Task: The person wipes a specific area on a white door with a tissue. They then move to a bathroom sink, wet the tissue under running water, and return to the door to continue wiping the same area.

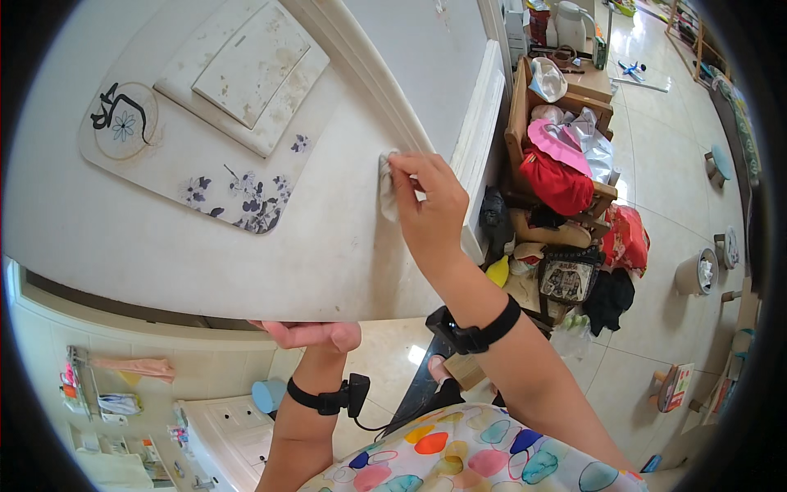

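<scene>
My right hand [437,205] pinches a crumpled off-white cloth [388,189] between thumb and fingers. The cloth is pressed against the white wall [328,254], just left of the door frame moulding. To its left is a light switch [250,66] with brownish smudges, set on a pale cover plate [176,176] printed with dark purple flowers and a black design. Low in the view, my left hand [316,334] lies along the wall's corner edge with fingers stretched out and part of it hidden behind that edge. It holds no loose object that I can see.
A wooden chair [518,115] at the right is piled with clothes and a pink hat [557,146]. Bags, including a red one [627,238], lie on the tiled floor. Farther right are a waste bin [697,273] and small stools. A bathroom with a white cabinet [225,430] shows lower left.
</scene>
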`<state>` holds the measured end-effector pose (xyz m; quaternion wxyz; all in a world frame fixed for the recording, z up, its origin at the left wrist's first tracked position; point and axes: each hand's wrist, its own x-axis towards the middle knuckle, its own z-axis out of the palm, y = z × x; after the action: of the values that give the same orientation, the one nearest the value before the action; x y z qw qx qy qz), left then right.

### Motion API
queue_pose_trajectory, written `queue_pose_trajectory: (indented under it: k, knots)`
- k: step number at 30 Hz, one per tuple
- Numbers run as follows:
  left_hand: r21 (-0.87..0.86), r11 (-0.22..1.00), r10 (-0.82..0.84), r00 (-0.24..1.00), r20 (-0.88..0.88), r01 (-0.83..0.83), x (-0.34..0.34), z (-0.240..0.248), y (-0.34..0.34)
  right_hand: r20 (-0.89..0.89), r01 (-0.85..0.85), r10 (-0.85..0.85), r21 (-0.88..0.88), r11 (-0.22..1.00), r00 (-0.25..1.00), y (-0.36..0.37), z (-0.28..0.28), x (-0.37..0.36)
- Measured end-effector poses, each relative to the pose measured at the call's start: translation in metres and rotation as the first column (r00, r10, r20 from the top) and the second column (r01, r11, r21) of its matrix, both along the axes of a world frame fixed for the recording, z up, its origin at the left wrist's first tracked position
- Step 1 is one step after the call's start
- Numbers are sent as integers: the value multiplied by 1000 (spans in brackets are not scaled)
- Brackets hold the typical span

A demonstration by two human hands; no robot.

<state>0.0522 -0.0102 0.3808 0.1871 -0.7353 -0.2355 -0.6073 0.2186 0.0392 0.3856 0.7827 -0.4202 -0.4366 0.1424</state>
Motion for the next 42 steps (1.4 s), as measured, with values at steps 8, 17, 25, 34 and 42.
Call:
queue_pose_trajectory:
  k: [8,17,25,34,42]
  knots:
    - [45,999,-24,999,-46,26,-1,4,4,36,106,-101,-197,975,994,-6,-27,4]
    - [6,998,-56,997,-50,56,-4,1,3,40,104,-108,86,991,993,12,22,4]
    - [34,999,-37,999,-37,38,1,5,3,65,90,-81,-149,985,995,-3,-9,11]
    - [24,1000,2,1000,-14,-2,2,2,1,41,42,-40,-44,998,998,2,5,10]
    - [-10,1000,0,999,-49,0,-4,1,-3,-121,-11,-11,-175,984,993,-7,-16,3]
